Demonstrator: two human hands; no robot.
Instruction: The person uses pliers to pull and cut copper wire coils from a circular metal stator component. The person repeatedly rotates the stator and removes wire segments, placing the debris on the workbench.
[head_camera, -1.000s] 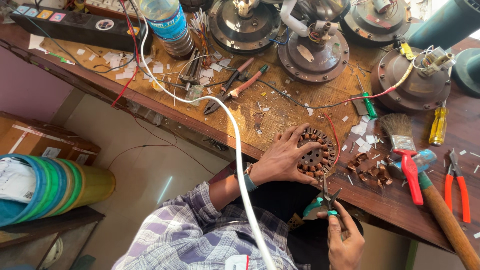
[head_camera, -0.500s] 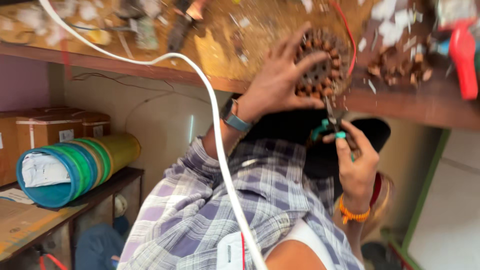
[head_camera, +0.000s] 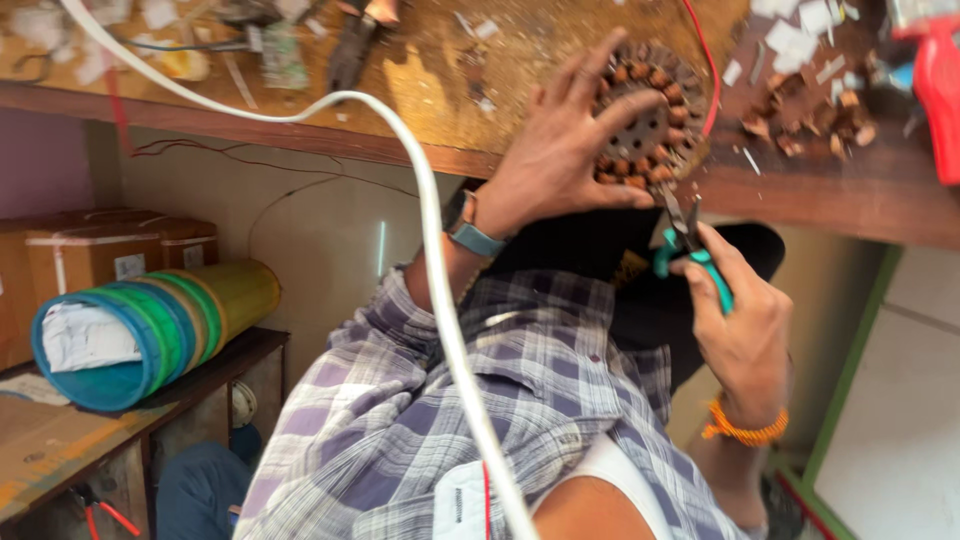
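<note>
A round motor stator (head_camera: 650, 115) with copper windings lies on the wooden workbench (head_camera: 440, 80) near its front edge. My left hand (head_camera: 560, 140) rests on it with fingers spread, holding it down. My right hand (head_camera: 745, 325) grips teal-handled pliers (head_camera: 690, 245) just below the bench edge, their jaws pointing up at the stator's lower rim. A watch sits on my left wrist and an orange band on my right. My plaid shirt fills the lower middle of the view.
A white cable (head_camera: 430, 220) curves across the view over my arm. Cut copper scraps (head_camera: 810, 120) lie right of the stator, a red tool (head_camera: 940, 90) at the far right. Stacked coloured tubs (head_camera: 150, 325) and cardboard boxes (head_camera: 100, 255) sit on a low shelf at left.
The view has tipped down and come closer, so the bench top has slid up out of frame. My left hand stays on the stator; my right hand keeps the pliers at its lower rim.
</note>
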